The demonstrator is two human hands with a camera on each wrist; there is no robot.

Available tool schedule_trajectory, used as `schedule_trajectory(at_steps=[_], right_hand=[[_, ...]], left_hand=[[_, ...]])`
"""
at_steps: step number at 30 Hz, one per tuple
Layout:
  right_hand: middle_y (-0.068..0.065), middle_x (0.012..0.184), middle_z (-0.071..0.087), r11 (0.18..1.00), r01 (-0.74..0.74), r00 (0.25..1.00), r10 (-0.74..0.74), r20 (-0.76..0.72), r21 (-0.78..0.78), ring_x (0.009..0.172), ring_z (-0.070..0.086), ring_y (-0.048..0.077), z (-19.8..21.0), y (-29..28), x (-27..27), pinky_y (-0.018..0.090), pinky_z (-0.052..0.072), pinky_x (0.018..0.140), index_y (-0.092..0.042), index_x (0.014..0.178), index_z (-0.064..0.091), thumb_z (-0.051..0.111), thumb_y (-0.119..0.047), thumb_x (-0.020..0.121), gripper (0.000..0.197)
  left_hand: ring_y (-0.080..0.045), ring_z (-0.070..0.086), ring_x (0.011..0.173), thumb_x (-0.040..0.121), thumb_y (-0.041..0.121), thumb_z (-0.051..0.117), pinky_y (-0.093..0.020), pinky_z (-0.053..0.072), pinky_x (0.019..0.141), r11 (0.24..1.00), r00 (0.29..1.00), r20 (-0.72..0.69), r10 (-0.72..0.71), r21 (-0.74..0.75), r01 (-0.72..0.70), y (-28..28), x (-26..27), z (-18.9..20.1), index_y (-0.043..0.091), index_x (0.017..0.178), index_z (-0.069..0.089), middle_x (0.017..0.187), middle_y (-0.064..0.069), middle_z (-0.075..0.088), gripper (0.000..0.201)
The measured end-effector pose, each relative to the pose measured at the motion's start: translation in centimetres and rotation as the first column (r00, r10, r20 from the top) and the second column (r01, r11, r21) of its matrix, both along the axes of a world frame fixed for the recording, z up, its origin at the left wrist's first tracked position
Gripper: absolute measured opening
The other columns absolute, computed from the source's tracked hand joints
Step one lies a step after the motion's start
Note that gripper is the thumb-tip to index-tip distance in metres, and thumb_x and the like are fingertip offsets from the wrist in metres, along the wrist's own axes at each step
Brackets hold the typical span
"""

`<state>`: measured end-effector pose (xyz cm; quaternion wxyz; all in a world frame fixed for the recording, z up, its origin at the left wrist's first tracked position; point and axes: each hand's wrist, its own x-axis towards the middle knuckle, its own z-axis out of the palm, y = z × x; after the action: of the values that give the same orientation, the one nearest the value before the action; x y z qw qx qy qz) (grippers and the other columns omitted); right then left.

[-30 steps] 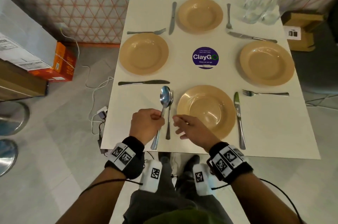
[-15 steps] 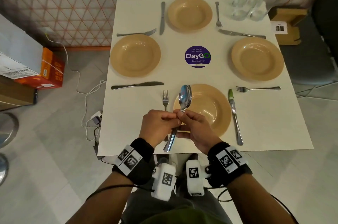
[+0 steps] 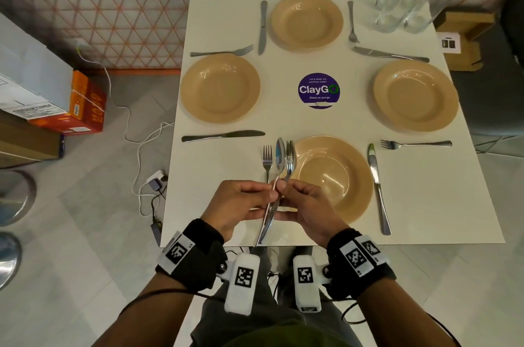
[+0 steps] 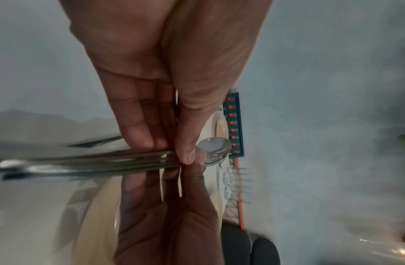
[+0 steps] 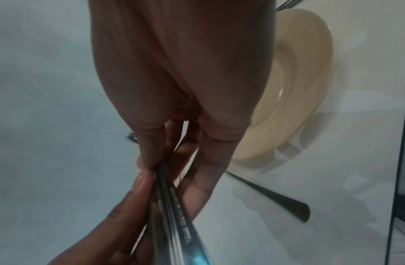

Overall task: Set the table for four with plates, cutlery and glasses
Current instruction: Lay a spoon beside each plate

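Both my hands, left [image 3: 241, 202] and right [image 3: 307, 206], pinch a bundle of spoons [image 3: 283, 161] above the bench's [image 3: 442, 190] near edge, bowls pointing far, over the near plate's [image 3: 337, 176] left rim. Glasses [image 3: 397, 12] cluster far right.

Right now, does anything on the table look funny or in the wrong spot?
Yes. All the glasses are bunched in the far right corner, not one by each plate. The purple sticker is torn along its bottom edge. The spoons aren't laid out yet: both hands hold them in a bundle.
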<state>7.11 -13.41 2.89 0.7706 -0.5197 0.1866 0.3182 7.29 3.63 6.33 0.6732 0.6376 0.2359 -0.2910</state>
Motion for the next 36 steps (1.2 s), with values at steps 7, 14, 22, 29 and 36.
schedule_trajectory(at_steps=[7,14,22,29,36], right_hand=[[0.007,0.089,0.066,0.999,-0.016,1.000,0.015,-0.027,-0.043,0.085,0.071,0.026,-0.1,-1.0,1.1,0.035,0.059,0.069,0.006,0.109,0.065,0.059,-0.019,0.097,0.028],[0.009,0.091,0.070,0.990,-0.037,0.997,0.028,-0.068,-0.134,0.091,0.073,0.030,-0.3,-1.9,1.3,0.038,0.061,0.075,-0.002,0.110,0.069,0.056,-0.017,0.099,0.023],[0.012,0.095,0.072,0.980,-0.061,0.994,0.042,-0.100,-0.190,0.097,0.072,0.032,-0.6,-2.5,1.3,0.040,0.061,0.080,-0.004,0.111,0.069,0.054,-0.017,0.099,0.023],[0.014,0.095,0.071,0.978,-0.042,0.995,0.022,-0.102,-0.203,0.099,0.071,0.034,-0.7,-1.9,1.9,0.034,0.060,0.075,-0.002,0.112,0.068,0.054,-0.016,0.100,0.023],[0.011,0.088,0.071,0.977,-0.038,0.995,0.019,-0.093,-0.209,0.101,0.070,0.035,-0.5,-1.3,2.2,0.038,0.060,0.080,-0.005,0.110,0.070,0.054,-0.016,0.099,0.022]], left_hand=[[-0.008,0.072,0.076,0.077,0.014,0.082,-0.021,0.056,0.076,0.910,0.973,0.226,-0.053,0.412,-0.046,5.0,3.6,-2.0,0.021,0.090,0.079,0.083,0.004,0.078,0.015],[-0.021,0.066,0.092,0.087,0.026,0.073,-0.033,0.050,0.086,0.476,0.814,0.103,-0.571,0.850,0.226,8.8,8.5,-7.4,0.023,0.099,0.078,0.095,0.003,0.073,0.014],[-0.025,0.064,0.097,0.092,0.025,0.066,-0.040,0.051,0.086,0.338,0.667,0.033,-0.745,0.880,0.334,10.6,11.0,-9.9,0.025,0.108,0.076,0.102,0.000,0.071,0.018],[-0.026,0.065,0.100,0.093,0.018,0.064,-0.042,0.053,0.085,0.346,0.619,0.077,-0.782,0.880,0.327,11.2,11.8,-10.6,0.022,0.110,0.076,0.106,-0.002,0.071,0.021],[-0.023,0.064,0.099,0.093,0.016,0.064,-0.039,0.053,0.083,0.342,0.596,0.101,-0.797,0.889,0.306,11.5,11.8,-10.9,0.023,0.111,0.075,0.105,0.000,0.068,0.022]])
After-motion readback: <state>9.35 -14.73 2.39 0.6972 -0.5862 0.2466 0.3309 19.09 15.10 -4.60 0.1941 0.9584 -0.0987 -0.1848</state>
